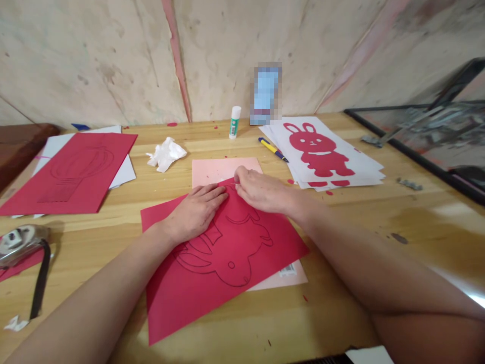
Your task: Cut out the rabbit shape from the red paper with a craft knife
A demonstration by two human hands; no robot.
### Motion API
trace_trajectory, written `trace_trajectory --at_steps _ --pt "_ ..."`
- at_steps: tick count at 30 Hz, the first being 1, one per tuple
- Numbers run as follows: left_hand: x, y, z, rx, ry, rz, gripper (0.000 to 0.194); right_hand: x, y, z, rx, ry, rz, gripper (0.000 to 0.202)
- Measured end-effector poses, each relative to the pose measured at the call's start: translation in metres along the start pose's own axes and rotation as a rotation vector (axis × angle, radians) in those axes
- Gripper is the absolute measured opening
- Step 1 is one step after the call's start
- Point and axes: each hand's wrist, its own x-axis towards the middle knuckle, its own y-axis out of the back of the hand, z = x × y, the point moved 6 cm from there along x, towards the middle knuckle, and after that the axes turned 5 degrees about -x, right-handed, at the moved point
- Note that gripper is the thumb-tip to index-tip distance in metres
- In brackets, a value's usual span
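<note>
A red sheet of paper (170, 303) lies tilted in front of me, with a rabbit outline (233, 253) drawn on it in dark lines. My left hand (199, 210) rests flat on the sheet's upper part, fingers stretched out towards my right hand. At the sheet's far edge, my right hand (261, 189) is closed in a pinch over the drawn lines. Whatever it holds is hidden or too small to make out. Under the red sheet is a pale pink sheet (217, 167), showing at the far side and at the near right.
Behind the sheet are a crumpled tissue (166, 154), a glue stick (235, 122), a yellow-blue pen (273, 149) and a blurred-out phone (265, 93). White papers (364, 167) with a red rabbit cutout lie right. Another red sheet (87, 187) and a tape measure (22, 242) are left.
</note>
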Motion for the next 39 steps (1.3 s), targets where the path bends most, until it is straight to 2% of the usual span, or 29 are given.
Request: trace_trajectory --at_steps 4,9,18,39 --pt "0.000 0.001 0.001 0.018 -0.008 0.000 0.042 0.006 -0.004 0.001 0.046 0.061 0.037 0.017" --pt "0.001 0.001 0.001 0.042 -0.014 -0.007 0.041 0.010 -0.007 0.001 -0.105 0.136 0.175 0.022" --pt "0.001 0.001 0.002 0.049 -0.021 -0.021 0.042 0.009 -0.008 -0.005 -0.189 0.201 0.242 0.023" --pt "0.003 -0.002 -0.001 0.056 0.002 -0.051 0.046 0.009 -0.004 -0.016 -0.236 0.196 0.214 0.028"
